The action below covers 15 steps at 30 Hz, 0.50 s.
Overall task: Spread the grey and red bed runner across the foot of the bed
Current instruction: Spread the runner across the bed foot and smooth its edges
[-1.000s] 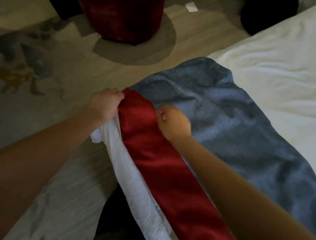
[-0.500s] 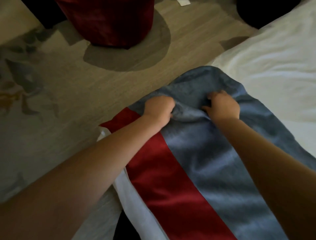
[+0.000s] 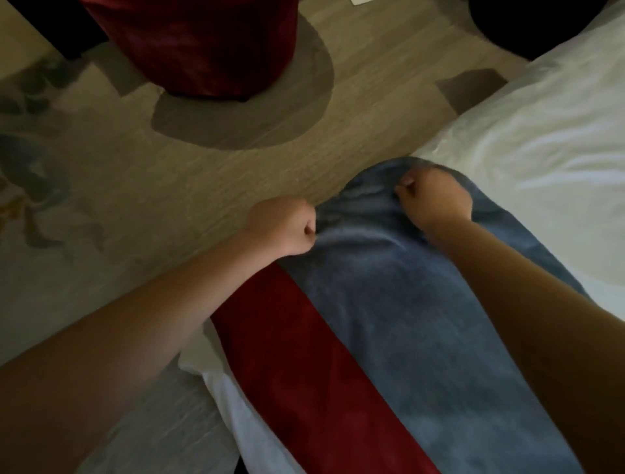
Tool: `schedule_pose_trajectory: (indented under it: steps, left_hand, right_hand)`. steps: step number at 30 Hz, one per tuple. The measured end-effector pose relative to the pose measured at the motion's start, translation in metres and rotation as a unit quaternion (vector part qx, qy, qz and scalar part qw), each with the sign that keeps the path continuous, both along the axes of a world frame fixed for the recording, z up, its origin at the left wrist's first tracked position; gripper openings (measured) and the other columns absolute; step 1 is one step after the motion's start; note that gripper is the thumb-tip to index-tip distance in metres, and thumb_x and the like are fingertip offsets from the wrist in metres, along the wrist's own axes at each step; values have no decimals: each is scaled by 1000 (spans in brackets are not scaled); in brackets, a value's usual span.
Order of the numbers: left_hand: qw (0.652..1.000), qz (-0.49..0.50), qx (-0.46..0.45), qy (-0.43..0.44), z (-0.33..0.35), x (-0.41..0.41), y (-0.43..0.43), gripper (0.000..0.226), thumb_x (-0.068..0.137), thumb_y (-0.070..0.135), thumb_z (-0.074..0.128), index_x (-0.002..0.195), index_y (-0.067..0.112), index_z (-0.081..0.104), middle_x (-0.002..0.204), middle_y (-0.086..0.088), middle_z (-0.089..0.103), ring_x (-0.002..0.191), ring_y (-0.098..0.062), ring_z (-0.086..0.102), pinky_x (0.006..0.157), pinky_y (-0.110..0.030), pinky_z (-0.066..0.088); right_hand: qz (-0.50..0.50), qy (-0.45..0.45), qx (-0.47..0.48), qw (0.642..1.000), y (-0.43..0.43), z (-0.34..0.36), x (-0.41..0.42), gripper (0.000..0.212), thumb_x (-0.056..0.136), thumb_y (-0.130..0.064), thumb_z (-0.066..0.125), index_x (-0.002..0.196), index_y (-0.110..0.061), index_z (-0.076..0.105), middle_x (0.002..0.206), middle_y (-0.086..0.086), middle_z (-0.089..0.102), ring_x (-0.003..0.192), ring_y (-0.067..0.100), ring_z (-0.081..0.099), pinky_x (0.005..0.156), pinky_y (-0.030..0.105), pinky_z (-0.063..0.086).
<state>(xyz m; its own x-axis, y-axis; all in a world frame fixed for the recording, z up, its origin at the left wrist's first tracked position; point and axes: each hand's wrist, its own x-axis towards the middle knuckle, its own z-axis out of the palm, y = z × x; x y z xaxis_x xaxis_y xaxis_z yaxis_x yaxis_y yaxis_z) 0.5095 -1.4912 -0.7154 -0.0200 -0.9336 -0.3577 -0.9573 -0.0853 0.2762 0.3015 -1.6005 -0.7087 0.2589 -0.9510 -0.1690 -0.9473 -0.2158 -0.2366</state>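
My left hand (image 3: 284, 226) and right hand (image 3: 434, 199) each clench bunched grey cloth, as far as the dim view shows, at the twelve o'clock end of the bed runner (image 3: 389, 321), which lies along the edge of the white bed (image 3: 541, 152).

A beige carpet (image 3: 236, 176) is laid across the floor and is dimly lit. A dark red seat (image 3: 203, 44) is set at its far edge. Just before the seat a grey rounded patch (image 3: 243, 118) is patterned; left of the seat, grey leaf shapes (image 3: 30, 176). Right of the seat a white scrap (image 3: 360, 1), a dark shape (image 3: 507, 30) and the white bed (image 3: 558, 135) are seen.
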Motion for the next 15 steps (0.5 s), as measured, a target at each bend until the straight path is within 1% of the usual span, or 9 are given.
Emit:
schedule_pose_trajectory:
  steps: [2,4,5,6,8,9,11,13,15]
  left_hand:
    - [998,11,46,27,-4,6,-11,22,87,26,54,80,13,70,81,-3,69,74,-22,64,69,-39,56]
    - [999,32,20,38,-7,10,-27,22,91,23,50,85,15,70,85,-3,67,78,-23,62,70,-39,55]
    - [998,38,0,50,-9,9,-35,22,93,21,49,89,16,70,90,-2,68,81,-22,62,71,-38,54]
    - [997,41,-15,70,-9,5,-44,22,94,18,48,94,17,70,95,-1,68,84,-21,62,74,-38,54]
    - [993,35,-25,113,-9,-6,-62,24,97,16,45,102,17,69,106,0,67,93,-19,61,81,-37,52]
    - [991,28,-24,126,-9,-13,-70,24,97,16,45,103,18,68,109,0,67,96,-19,60,83,-36,51]
    - [990,13,-19,137,-9,-28,-84,24,97,18,46,104,19,68,110,1,66,99,-19,60,84,-34,49]
    - [990,7,-20,138,-9,-42,-94,23,96,19,47,104,21,68,110,1,66,99,-20,60,85,-35,50]
    - [989,9,-27,142,-9,-52,-100,22,95,20,47,105,21,67,108,1,66,97,-20,60,84,-36,50]
  right_hand:
    - [-56,-26,-15,998,-8,1,-4,26,96,-25,41,107,-15,63,103,12,60,96,33,58,71,36,41]
    - [-126,-41,-63,989,-19,3,-11,27,98,-20,40,118,-15,58,121,13,54,109,33,53,80,43,43]
    - [-143,-23,-55,988,-24,4,-16,28,98,-19,42,122,-14,56,124,14,52,114,33,50,85,45,42]
    - [-145,10,-28,989,-27,3,-20,29,98,-20,43,123,-13,56,124,16,52,115,34,48,88,46,41]
    - [-130,74,41,988,-34,0,-24,28,97,-26,47,119,-11,57,116,17,56,111,35,50,91,45,37]
    - [-127,78,73,986,-37,0,-24,26,96,-27,49,113,-12,58,109,15,59,105,35,53,91,44,37]
    - [-138,36,114,983,-46,3,-27,22,93,-28,50,105,-12,60,101,14,61,98,34,57,94,47,41]
    - [-186,-38,86,978,-55,6,-37,23,93,-29,52,105,-13,61,105,14,62,99,34,58,93,49,44]
    - [-207,-60,47,975,-60,6,-46,24,93,-32,52,107,-14,60,108,14,62,102,34,57,90,44,44]
